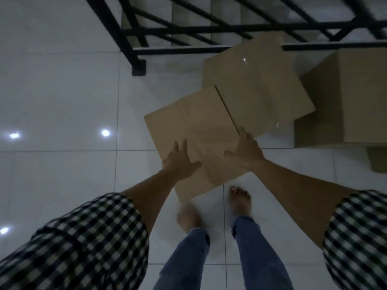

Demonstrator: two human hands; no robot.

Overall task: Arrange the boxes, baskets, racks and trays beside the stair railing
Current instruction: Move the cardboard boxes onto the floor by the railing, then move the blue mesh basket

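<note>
A plain brown cardboard box [194, 122] sits tilted in front of me, above the white tiled floor. My left hand [178, 160] lies on its near left part with fingers straight and the thumb spread against the cardboard. My right hand [245, 149] is on its near right edge, fingers stretched forward and thumb out to the left. A second brown box [257, 84] lies right behind it, touching it, close to the black stair railing [134, 42]. Whether the near box rests on the floor or is lifted I cannot tell.
A bigger cardboard box [356, 97] stands at the right, with another piece of cardboard [379, 160] below it at the frame edge. My bare feet [240, 199] stand on the tiles just under the near box. Glossy white floor [62, 101] stretches to the left.
</note>
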